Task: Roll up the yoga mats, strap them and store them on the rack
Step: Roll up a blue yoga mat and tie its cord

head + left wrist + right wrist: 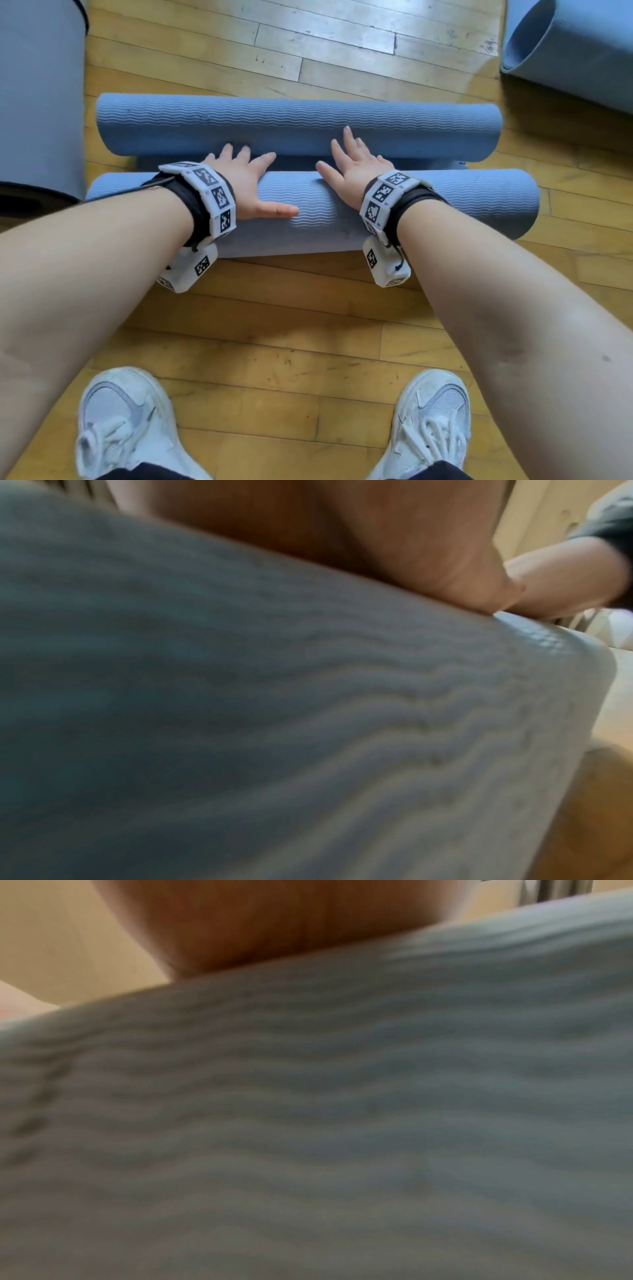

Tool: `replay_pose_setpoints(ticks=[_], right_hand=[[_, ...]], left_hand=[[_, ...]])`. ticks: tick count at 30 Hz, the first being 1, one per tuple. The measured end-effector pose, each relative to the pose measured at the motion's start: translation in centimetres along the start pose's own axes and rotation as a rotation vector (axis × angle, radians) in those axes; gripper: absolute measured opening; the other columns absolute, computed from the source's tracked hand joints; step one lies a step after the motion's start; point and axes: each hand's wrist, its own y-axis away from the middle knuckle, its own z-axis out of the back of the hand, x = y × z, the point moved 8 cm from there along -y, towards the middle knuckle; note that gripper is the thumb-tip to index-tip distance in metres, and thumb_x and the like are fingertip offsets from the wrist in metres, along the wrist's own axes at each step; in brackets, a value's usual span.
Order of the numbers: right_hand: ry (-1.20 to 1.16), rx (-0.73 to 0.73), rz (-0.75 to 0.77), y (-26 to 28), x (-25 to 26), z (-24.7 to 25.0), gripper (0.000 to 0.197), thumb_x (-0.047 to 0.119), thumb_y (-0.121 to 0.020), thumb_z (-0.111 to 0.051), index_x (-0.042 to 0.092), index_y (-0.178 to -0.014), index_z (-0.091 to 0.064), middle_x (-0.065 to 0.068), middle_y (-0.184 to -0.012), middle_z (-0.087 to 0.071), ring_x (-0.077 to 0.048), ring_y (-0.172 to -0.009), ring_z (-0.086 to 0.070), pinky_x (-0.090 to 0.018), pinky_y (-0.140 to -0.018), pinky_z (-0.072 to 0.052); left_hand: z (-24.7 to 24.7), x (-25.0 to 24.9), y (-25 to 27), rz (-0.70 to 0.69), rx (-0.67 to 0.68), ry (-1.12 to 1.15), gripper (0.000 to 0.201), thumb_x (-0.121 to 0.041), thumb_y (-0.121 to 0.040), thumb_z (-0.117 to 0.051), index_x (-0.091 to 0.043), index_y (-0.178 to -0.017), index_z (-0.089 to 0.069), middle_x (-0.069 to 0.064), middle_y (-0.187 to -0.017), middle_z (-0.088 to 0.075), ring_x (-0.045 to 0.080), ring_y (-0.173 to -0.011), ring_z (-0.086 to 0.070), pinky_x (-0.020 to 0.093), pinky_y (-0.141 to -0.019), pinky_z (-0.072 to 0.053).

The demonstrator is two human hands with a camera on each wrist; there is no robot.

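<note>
Wooden floor (pixel 308 325) carried two blue rolls; near roll (pixel 445 205) lay just beside far roll (pixel 291 120). Left hand (pixel 253 192) and right hand (pixel 352 168) pressed on it, fingers spread flat, gripping nothing. Risk: uneven pressure skews it, or release lets it spring loose

Bare arms, marker wristbands, white trainers.
Each wrist wears a black strap (pixel 197 202) carrying white blocks (pixel 212 195) printed with black square codes; the laced trainers (pixel 123 421) look pale grey-panelled, perhaps scuffed.
</note>
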Motion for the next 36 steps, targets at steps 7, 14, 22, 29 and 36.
replay_pose_setpoints(ticks=[7, 14, 22, 29, 36], right_hand=[[0.185, -0.088, 0.169, 4.0, 0.3, -0.7, 0.097, 0.079, -0.079, -0.04, 0.034, -0.153, 0.004, 0.003, -0.162, 0.003, -0.021, -0.148, -0.001, -0.049, -0.119, -0.001], [0.274, -0.052, 0.2, 2.3, 0.4, 0.5, 0.123, 0.064, -0.056, -0.079, 0.035, -0.151, -0.005, 0.002, -0.153, -0.024, -0.023, -0.14, -0.025, -0.046, -0.114, -0.02], [0.249, 0.028, 0.192, 1.1, 0.5, 1.1, 0.123, 0.061, -0.053, -0.082, 0.034, -0.15, -0.012, -0.001, -0.148, -0.033, -0.027, -0.133, -0.037, -0.047, -0.109, -0.03], [0.212, -0.003, 0.238, 4.4, 0.6, 0.8, 0.115, 0.062, -0.059, -0.079, 0.031, -0.15, -0.016, 0.002, -0.146, -0.036, -0.024, -0.13, -0.041, -0.042, -0.106, -0.034], [0.195, 0.093, 0.235, 7.9, 0.1, -2.8, 0.11, 0.074, -0.068, -0.063, 0.031, -0.152, -0.007, 0.004, -0.156, -0.022, -0.022, -0.141, -0.028, -0.042, -0.114, -0.023]], left_hand=[[1.3, 0.5, 0.0, 0.078, -0.078, -0.02, 0.132, -0.099, -0.038, -0.015, -0.034, -0.152, 0.005, 0.009, -0.159, 0.018, 0.033, -0.146, 0.014, 0.057, -0.116, 0.004], [1.8, -0.6, 1.4, 0.102, -0.124, -0.043, 0.099, -0.087, -0.071, -0.011, -0.03, -0.152, -0.009, 0.004, -0.161, 0.007, 0.03, -0.147, 0.004, 0.054, -0.117, 0.003], [0.4, -1.1, 2.6, -0.014, -0.201, -0.268, 0.127, -0.083, -0.054, -0.064, -0.034, -0.149, 0.005, 0.014, -0.148, -0.026, 0.034, -0.132, -0.03, 0.046, -0.11, -0.024], [0.9, -2.4, 4.2, -0.077, -0.156, -0.339, 0.113, -0.082, -0.054, -0.064, -0.036, -0.139, -0.007, 0.006, -0.126, -0.045, 0.029, -0.11, -0.046, 0.041, -0.093, -0.033], [-2.7, -4.0, 6.1, -0.137, -0.099, -0.357, 0.118, -0.084, -0.056, -0.059, -0.033, -0.142, 0.004, 0.005, -0.13, -0.041, 0.028, -0.113, -0.045, 0.042, -0.095, -0.035]])
